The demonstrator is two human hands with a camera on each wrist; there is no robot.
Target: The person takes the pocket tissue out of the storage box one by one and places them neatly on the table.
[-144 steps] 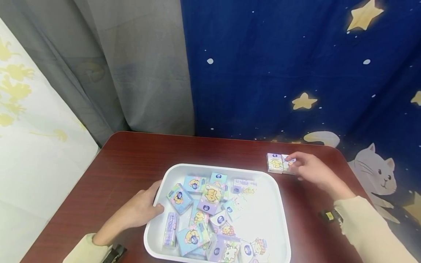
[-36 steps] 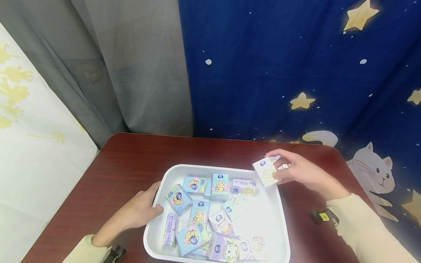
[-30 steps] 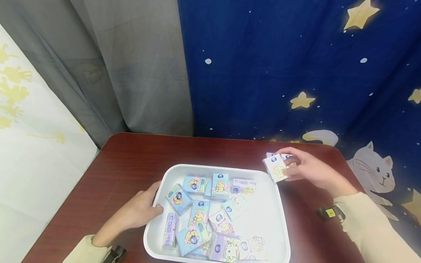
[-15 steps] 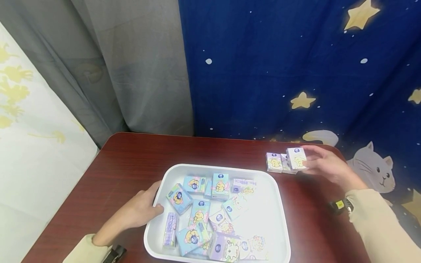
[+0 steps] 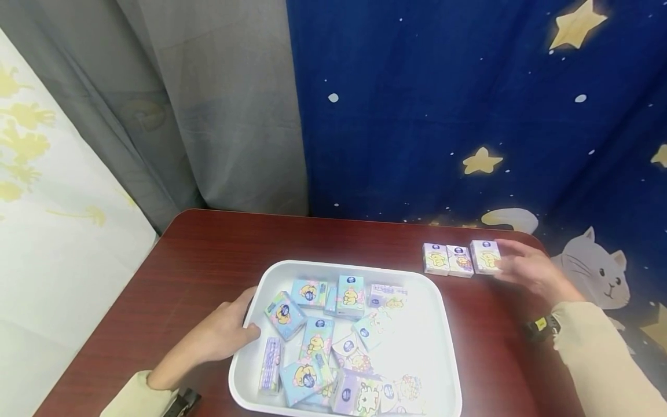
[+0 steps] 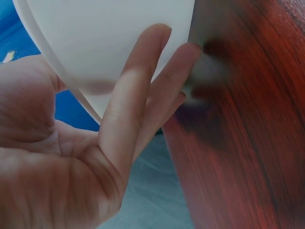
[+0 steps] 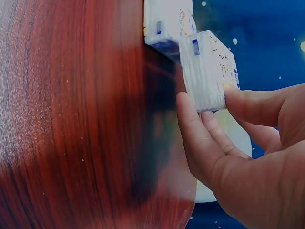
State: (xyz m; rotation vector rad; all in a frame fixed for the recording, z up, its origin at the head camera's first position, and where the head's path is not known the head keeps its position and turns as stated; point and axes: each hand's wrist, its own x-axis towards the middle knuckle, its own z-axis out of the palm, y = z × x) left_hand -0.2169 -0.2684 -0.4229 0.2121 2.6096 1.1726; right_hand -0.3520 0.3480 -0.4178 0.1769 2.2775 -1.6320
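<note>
My left hand [image 5: 224, 329] holds the left rim of a white plastic tray [image 5: 449, 347], thumb over the edge. In the left wrist view its fingers [image 6: 125, 107] lie along the tray's outer wall. Small pocket tissue packs, blue, purple and white with cartoon animals, lie loosely in the tray, such as a blue pack [image 5: 285, 314]. At the back right of the table my right hand [image 5: 531, 271] pinches a tissue pack [image 5: 484, 257] by its right side. In the right wrist view, thumb and fingers clasp this pack [image 7: 205, 71]. To its left, two packs stand side by side, the nearer one [image 5: 460, 261] with a white front.
The dark red wooden table [image 5: 208, 243] has rounded back corners. Close behind it hang a grey curtain [image 5: 229, 116] and a blue star-patterned curtain [image 5: 396, 145]. A white patterned cloth [image 5: 52, 243] hangs at the left.
A purple pack has gone from the top of the tray's pile. My right hand carried a pack from above the tray's corner rightward to the row's right end. My left hand stayed.
</note>
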